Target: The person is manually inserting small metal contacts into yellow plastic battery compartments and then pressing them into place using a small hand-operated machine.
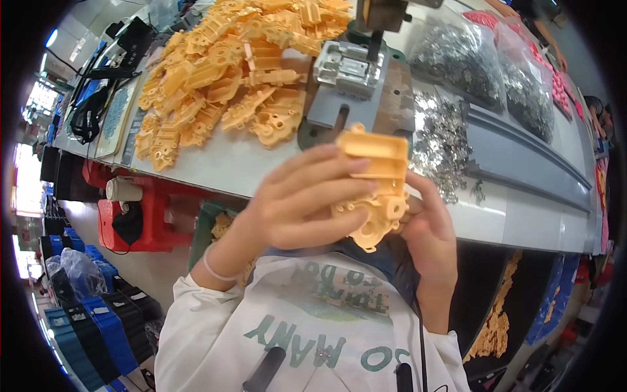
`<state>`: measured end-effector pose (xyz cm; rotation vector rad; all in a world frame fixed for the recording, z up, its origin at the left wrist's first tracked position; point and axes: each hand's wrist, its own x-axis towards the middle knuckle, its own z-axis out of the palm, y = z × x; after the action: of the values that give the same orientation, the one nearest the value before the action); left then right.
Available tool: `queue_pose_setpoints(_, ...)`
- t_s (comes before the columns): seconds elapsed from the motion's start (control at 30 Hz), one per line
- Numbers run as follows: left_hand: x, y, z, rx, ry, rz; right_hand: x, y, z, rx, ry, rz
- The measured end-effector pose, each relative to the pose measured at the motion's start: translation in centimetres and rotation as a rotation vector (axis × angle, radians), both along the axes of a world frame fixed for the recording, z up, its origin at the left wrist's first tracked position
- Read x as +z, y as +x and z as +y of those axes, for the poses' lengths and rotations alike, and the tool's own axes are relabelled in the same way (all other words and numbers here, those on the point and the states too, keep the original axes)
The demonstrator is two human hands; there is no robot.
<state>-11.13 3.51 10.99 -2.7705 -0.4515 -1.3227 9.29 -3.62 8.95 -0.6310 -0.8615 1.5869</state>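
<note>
Table (215,157) bears jig (349,70). Left hand (297,202) holds 1 part (384,171), fingers across its face; right hand (430,232) grips its edge. Likely light, stiff; rims suit grip.

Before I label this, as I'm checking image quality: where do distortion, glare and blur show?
Head view: the white tabletop bows along its edge; head view: glare sparkles on the metal parts, bright patches wash out near the left rim; head view: the left hand looks slightly soft.
</note>
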Motion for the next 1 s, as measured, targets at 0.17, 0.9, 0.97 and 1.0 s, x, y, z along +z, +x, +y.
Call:
queue_pose_setpoints(0.17, -4.2, 2.0, -0.8, -0.174, -0.206, -0.16, -0.5, 1.0, -1.5, -0.066, -0.172, -0.138)
queue_pose_setpoints(0.9, -5.2, 3.2, -2.0, -0.826, -2.049, -1.241, -2.4, 4.9, 4.0, -0.603, 0.509, -1.625)
queue_pose_setpoints(0.97, -4.9, 3.1, -2.0, -0.765, -2.043, -1.22, -3.0, 4.2, 4.6, -0.597, 0.522, -1.647)
queue_pose_setpoints(1.0, -4.9, 3.1, -2.0, -0.755, -2.041, -1.232, -3.3, 3.8, 4.8, -0.6, 0.535, -1.67)
